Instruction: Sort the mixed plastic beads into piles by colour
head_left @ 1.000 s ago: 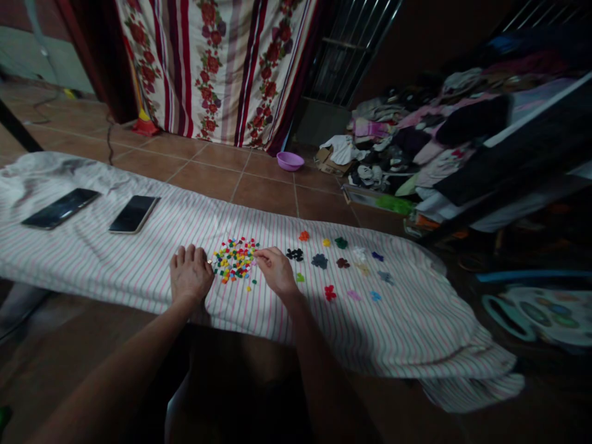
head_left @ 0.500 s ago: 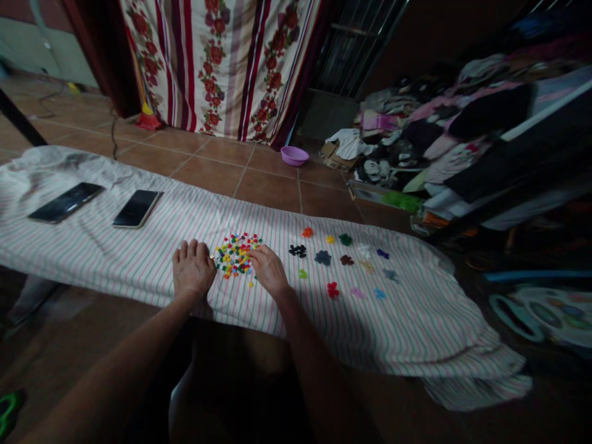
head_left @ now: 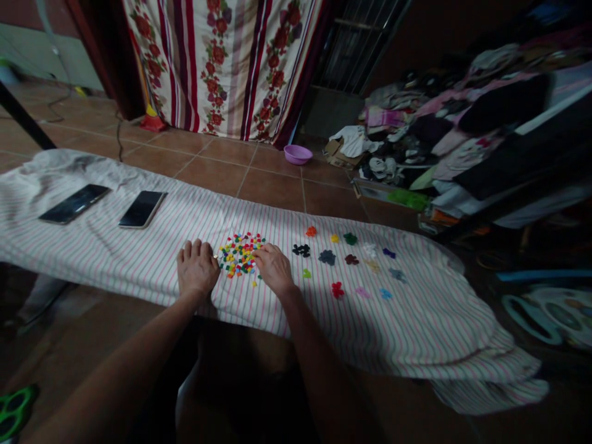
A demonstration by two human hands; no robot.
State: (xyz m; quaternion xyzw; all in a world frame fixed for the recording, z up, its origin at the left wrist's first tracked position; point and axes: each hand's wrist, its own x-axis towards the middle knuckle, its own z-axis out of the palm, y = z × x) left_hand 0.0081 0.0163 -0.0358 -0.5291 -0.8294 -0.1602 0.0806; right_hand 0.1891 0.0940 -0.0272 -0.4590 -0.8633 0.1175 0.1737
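A loose pile of small multicoloured square pieces [head_left: 239, 253] lies on the striped cloth [head_left: 161, 265] before me. Left of it, my left hand [head_left: 197, 269] rests palm down, its fingers stretched out on the cloth and the thumb side close to the pile. At the pile's right edge, my right hand [head_left: 276, 269] has thumb and fingers pinched together; whatever is between the fingertips is too small to make out. Further right, pieces sit in small single-colour heaps, among them black [head_left: 301, 250], dark grey [head_left: 327, 257], orange [head_left: 311, 231], red [head_left: 337, 290] and dark green [head_left: 350, 238].
Two dark-screened devices, a larger one [head_left: 74, 204] and a phone [head_left: 143, 209], lie on the cloth at left. Beyond the table are a purple basin [head_left: 297, 155], a flowered curtain [head_left: 240, 74] and a large clothes pile [head_left: 444, 117]. A black pole [head_left: 25, 117] stands at left.
The whole view has shifted slightly, so everything appears a little further right. My hands keep nearly the same places beside the pile, the right one still pinched at its edge.
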